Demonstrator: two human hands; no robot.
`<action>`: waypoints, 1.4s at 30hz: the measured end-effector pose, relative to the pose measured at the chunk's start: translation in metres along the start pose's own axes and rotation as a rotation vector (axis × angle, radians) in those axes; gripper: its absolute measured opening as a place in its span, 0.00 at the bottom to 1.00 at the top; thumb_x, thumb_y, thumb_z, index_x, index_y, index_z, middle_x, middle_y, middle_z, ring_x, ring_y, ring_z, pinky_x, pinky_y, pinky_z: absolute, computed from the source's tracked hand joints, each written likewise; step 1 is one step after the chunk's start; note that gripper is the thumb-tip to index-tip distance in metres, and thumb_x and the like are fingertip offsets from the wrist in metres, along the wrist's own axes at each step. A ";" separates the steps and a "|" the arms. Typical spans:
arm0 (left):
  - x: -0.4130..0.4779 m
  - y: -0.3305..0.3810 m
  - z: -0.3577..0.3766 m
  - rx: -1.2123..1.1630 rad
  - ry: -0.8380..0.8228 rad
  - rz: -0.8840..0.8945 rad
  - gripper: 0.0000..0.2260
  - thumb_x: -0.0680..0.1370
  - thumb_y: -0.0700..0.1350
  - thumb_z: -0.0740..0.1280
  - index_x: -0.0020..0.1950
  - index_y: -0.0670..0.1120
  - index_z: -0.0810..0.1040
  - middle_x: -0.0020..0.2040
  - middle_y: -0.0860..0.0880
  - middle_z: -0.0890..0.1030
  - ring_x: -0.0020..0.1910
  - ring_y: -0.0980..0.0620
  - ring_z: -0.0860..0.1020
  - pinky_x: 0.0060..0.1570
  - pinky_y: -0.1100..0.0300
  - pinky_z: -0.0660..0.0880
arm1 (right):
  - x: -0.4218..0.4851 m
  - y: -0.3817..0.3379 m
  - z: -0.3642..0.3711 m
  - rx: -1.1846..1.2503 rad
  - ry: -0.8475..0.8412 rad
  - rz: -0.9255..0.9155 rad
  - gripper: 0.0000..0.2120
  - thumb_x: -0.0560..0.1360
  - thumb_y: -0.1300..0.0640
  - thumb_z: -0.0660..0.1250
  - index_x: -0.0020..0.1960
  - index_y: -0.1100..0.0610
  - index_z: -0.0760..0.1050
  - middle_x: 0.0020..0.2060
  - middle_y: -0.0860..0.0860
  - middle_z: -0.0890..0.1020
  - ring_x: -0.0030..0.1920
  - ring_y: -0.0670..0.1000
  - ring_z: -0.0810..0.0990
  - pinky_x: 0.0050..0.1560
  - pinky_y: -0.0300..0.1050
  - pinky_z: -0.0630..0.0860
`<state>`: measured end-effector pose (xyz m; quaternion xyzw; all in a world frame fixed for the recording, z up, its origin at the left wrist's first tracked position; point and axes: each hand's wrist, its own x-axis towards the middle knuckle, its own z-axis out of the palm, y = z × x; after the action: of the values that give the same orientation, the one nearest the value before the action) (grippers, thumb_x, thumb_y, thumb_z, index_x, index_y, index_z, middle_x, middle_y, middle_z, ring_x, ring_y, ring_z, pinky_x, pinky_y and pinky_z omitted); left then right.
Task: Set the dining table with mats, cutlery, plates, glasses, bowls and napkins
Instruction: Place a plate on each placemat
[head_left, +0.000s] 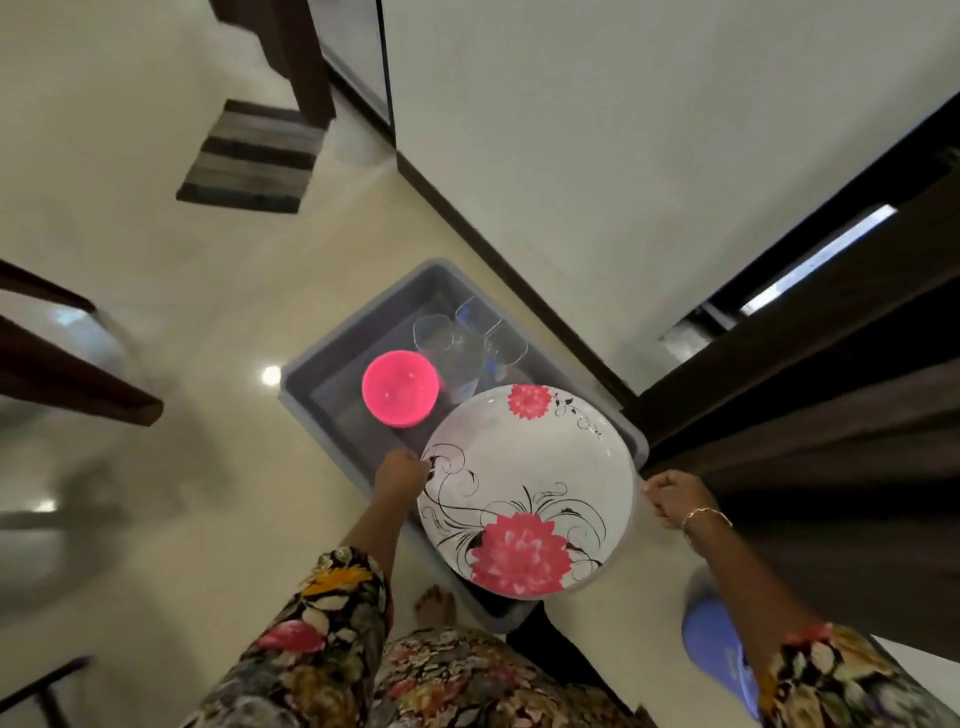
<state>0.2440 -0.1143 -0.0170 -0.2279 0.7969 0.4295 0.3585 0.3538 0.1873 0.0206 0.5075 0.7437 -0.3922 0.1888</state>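
A large white plate (527, 491) with pink flowers and black swirls hangs over a grey plastic tub (322, 364) that stands on the floor. My left hand (401, 474) grips the plate's left rim. My right hand (675, 496), with a bracelet on the wrist, grips its right rim. Inside the tub sit a bright pink bowl (400, 387) and several clear glasses (467, 340). What lies under the plate is hidden.
The tub sits on a cream tiled floor beside a white wall with a dark skirting (498, 249). A dark wooden door frame (810, 312) rises at the right, dark furniture (67, 374) at the left. A blue slipper (719, 652) lies by my right arm and my bare foot (434, 605) is below the plate.
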 end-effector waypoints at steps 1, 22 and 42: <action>0.007 -0.002 0.006 0.019 0.007 -0.013 0.12 0.71 0.42 0.67 0.45 0.32 0.78 0.45 0.32 0.79 0.49 0.35 0.77 0.52 0.46 0.73 | 0.009 0.003 0.002 -0.018 0.000 0.022 0.07 0.72 0.61 0.67 0.36 0.56 0.73 0.34 0.57 0.77 0.36 0.55 0.73 0.40 0.47 0.70; 0.035 -0.043 0.046 0.116 0.052 -0.274 0.15 0.68 0.36 0.66 0.54 0.33 0.75 0.53 0.32 0.79 0.53 0.35 0.79 0.52 0.44 0.78 | 0.031 -0.001 0.003 -0.057 -0.210 0.075 0.20 0.74 0.67 0.64 0.65 0.61 0.66 0.58 0.62 0.75 0.51 0.62 0.76 0.38 0.51 0.77; -0.198 -0.009 -0.082 -0.580 0.168 0.112 0.09 0.70 0.26 0.65 0.35 0.38 0.74 0.36 0.40 0.77 0.33 0.46 0.76 0.39 0.53 0.76 | -0.142 -0.058 -0.063 0.227 -0.029 -0.398 0.11 0.75 0.69 0.62 0.57 0.68 0.73 0.51 0.64 0.78 0.50 0.60 0.76 0.56 0.56 0.72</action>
<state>0.3454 -0.1780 0.1606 -0.3113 0.6792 0.6377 0.1873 0.3676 0.1395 0.1791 0.3629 0.7775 -0.5101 0.0600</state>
